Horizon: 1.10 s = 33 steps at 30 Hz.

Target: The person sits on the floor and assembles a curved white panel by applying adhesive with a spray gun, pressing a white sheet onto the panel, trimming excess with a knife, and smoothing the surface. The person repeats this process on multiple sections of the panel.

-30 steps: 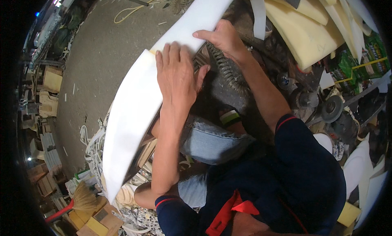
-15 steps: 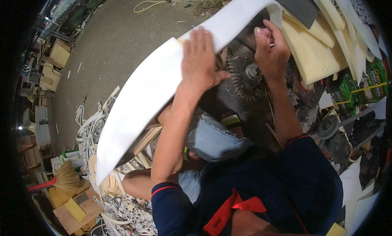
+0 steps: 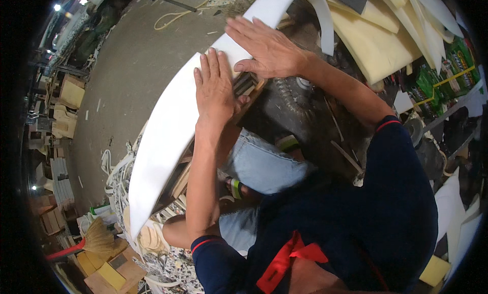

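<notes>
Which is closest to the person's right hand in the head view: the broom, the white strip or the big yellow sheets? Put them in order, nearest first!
1. White strip: underneath the right hand.
2. Yellow sheets: off to its right.
3. Broom: farthest, at the lower left.

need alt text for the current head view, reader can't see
A left hand and right hand, both bare, are palm-down over long, curved white foam-like material; pale yellow sheets sit at upper right, a broom at lower left.
</notes>
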Available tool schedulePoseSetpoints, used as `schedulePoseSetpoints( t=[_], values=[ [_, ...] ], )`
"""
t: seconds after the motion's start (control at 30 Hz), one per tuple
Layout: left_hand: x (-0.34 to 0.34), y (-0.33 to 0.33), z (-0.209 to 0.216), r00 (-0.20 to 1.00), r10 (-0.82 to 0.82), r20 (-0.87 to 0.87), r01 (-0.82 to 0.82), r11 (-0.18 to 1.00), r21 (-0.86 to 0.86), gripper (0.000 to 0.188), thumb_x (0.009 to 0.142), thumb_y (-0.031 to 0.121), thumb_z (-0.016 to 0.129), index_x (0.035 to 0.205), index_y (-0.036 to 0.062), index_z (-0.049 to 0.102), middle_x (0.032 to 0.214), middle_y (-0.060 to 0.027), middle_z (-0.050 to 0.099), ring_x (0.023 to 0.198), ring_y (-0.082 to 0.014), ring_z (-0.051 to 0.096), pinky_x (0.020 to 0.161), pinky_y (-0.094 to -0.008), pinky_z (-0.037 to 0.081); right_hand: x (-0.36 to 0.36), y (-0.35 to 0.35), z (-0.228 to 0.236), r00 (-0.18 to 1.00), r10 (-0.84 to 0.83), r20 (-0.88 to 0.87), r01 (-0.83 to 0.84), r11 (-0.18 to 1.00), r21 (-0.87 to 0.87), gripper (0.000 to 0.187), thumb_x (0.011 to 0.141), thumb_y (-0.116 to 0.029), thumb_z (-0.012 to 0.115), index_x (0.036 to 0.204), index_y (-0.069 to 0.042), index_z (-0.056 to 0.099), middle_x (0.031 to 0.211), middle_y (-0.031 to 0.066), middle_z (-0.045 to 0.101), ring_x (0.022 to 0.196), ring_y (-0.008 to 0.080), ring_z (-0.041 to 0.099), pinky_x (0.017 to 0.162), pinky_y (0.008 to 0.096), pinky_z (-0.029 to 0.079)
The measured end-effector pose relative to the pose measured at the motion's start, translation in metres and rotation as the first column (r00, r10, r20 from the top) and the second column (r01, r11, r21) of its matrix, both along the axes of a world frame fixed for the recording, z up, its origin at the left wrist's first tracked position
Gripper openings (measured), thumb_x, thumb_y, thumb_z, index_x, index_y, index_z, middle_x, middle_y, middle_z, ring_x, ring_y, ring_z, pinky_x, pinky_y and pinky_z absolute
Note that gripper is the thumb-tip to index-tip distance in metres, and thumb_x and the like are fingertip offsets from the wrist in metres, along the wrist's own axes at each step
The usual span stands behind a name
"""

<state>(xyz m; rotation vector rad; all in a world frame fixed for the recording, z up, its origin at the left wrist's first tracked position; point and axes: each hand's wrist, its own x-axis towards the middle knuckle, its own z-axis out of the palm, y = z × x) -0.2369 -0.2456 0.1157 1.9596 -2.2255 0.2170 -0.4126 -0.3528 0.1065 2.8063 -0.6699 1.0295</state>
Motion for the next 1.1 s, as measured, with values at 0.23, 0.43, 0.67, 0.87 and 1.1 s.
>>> schedulePoseSetpoints(
  t=[0.23,0.43,0.67,0.87,1.1],
  values=[
    [0.009,0.011,-0.005,0.980,-0.200,0.013,0.200,0.974,-0.108,0.120,0.063,0.039,0.091,0.156,-0.0003,0.026,0.160,-0.0270,0.029,0.150,-0.0433,0.026,0.121,-0.0562,0.025,-0.036,0.016,0.042,0.994,0.069,0.079,-0.090,0.948,0.304,0.067,0.098,-0.057,0.055,0.138,-0.003,0.056,0.138,0.0225,0.058,0.123,0.0336,0.061,0.102,0.0402,0.049],
    [-0.015,0.002,-0.015,0.940,-0.332,0.082,0.342,0.923,-0.177,0.114,0.067,0.039,0.088,0.159,0.0140,0.027,0.165,-0.0102,0.029,0.151,-0.0377,0.028,0.123,-0.0572,0.025,-0.200,0.065,-0.029,0.988,-0.156,0.014,0.122,0.823,0.555,0.037,0.092,-0.041,0.069,0.110,-0.008,0.068,0.087,0.0161,0.068,0.083,0.0334,0.067,0.079,0.0423,0.054],
    [-0.042,-0.026,-0.018,0.916,-0.365,0.166,0.390,0.907,-0.158,0.109,0.070,0.038,0.087,0.159,0.0176,0.028,0.163,-0.0137,0.031,0.150,-0.0384,0.030,0.119,-0.0565,0.031,-0.361,0.310,-0.273,0.388,0.083,-0.918,0.922,-0.022,0.387,0.042,0.080,-0.016,0.070,0.119,-0.003,0.063,0.124,0.0230,0.063,0.118,0.0398,0.061,0.093,0.0515,0.054],
    [-0.048,-0.054,-0.016,0.906,-0.395,0.154,0.416,0.897,-0.151,0.099,0.075,0.069,0.072,0.158,0.0311,0.033,0.163,-0.0214,0.026,0.148,-0.0516,0.024,0.114,-0.0692,0.027,-0.407,0.384,-0.326,0.343,-0.327,-0.880,0.938,0.158,0.307,0.033,0.079,-0.009,0.068,0.112,-0.005,0.066,0.107,0.0192,0.068,0.104,0.0393,0.065,0.086,0.0527,0.055],
    [-0.032,-0.100,0.013,0.848,-0.279,-0.451,0.271,0.959,-0.084,0.075,0.089,0.065,0.064,0.146,0.0176,0.055,0.148,-0.0253,0.050,0.140,-0.0418,0.045,0.112,-0.0586,0.038,-0.397,0.378,-0.268,0.451,-0.262,-0.853,0.891,0.183,0.415,0.061,0.084,-0.019,0.072,0.135,0.000,0.047,0.110,0.0255,0.063,0.107,0.0455,0.061,0.089,0.0557,0.050]
  ],
)
